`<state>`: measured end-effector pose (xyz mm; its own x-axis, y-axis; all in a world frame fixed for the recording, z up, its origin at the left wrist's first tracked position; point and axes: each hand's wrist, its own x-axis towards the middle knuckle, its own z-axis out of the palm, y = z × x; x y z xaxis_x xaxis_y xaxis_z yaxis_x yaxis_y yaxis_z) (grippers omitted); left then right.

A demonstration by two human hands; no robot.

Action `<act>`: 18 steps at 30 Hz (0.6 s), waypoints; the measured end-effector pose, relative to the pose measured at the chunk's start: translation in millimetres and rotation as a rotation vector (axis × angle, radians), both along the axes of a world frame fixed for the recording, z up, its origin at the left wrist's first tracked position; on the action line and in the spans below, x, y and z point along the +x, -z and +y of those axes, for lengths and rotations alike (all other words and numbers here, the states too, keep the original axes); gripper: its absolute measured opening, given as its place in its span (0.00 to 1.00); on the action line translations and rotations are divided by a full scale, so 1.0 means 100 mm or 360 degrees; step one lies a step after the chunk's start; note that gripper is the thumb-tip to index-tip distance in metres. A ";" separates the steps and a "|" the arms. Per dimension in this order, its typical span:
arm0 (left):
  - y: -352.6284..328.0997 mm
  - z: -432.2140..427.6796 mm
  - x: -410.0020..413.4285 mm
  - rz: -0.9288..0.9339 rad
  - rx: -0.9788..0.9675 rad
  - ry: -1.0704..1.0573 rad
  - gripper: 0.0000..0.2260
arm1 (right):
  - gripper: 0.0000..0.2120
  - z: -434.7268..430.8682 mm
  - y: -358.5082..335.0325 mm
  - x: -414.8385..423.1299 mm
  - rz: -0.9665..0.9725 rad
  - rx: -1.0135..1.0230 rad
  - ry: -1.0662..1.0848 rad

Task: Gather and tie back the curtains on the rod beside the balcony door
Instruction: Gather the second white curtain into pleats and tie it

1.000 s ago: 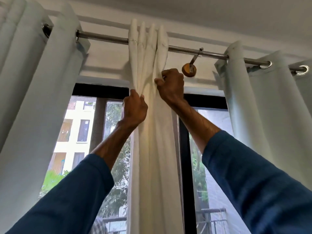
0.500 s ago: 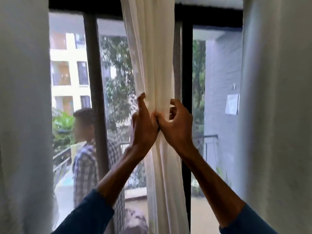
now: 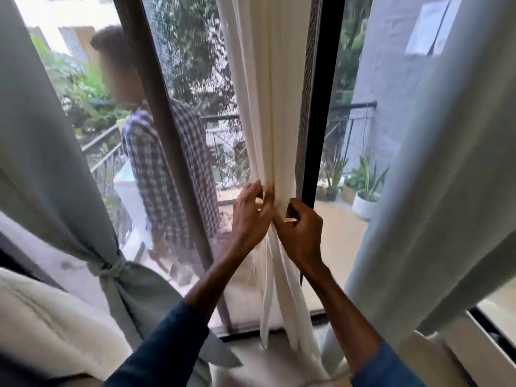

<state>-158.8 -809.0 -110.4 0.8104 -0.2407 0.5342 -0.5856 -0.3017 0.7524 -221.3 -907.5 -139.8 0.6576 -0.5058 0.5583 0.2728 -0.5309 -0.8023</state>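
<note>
White curtain [image 3: 268, 107] hangs upright; left grip [image 3: 251, 216] pinches its left folds, right grip [image 3: 300, 233] pinches its right edge, side by side, so any tie must wrap crosswise.

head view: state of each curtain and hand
cream white centre curtain: bunched, not tied
pale grey-blue left curtain: tied back with a knotted band
pale grey-blue right curtain: hangs loose, no tie seen
left hand: grips the cream curtain
right hand: pinches the cream curtain
</note>
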 end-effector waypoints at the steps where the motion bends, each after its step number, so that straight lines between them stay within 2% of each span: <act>1: 0.11 0.01 -0.05 0.0034 -0.0043 0.0035 0.09 | 0.13 0.04 0.09 -0.05 0.0025 0.0032 -0.0022; 4: 0.34 0.06 -0.22 0.0073 -0.0121 0.0081 0.08 | 0.06 0.11 0.42 -0.19 0.0124 0.0141 -0.0117; 7: 0.46 0.08 -0.33 -0.0016 -0.0134 -0.0074 0.06 | 0.09 0.14 0.66 -0.25 0.0213 0.0215 -0.0109; 9: 0.56 0.07 -0.35 -0.0011 -0.0164 -0.0062 0.03 | 0.11 0.17 0.74 -0.28 0.0234 0.0252 -0.0118; 11: 0.65 0.07 -0.34 0.0040 -0.0158 -0.0038 0.07 | 0.12 0.19 0.78 -0.29 0.0232 0.0294 -0.0130; 14: 0.78 0.11 -0.26 0.0043 0.0000 -0.0074 0.14 | 0.10 0.16 0.80 -0.31 0.0198 0.0266 -0.0119; 18: 1.05 0.19 -0.15 0.0242 0.0314 -0.0160 0.09 | 0.08 0.08 0.94 -0.33 0.0242 0.0167 -0.0086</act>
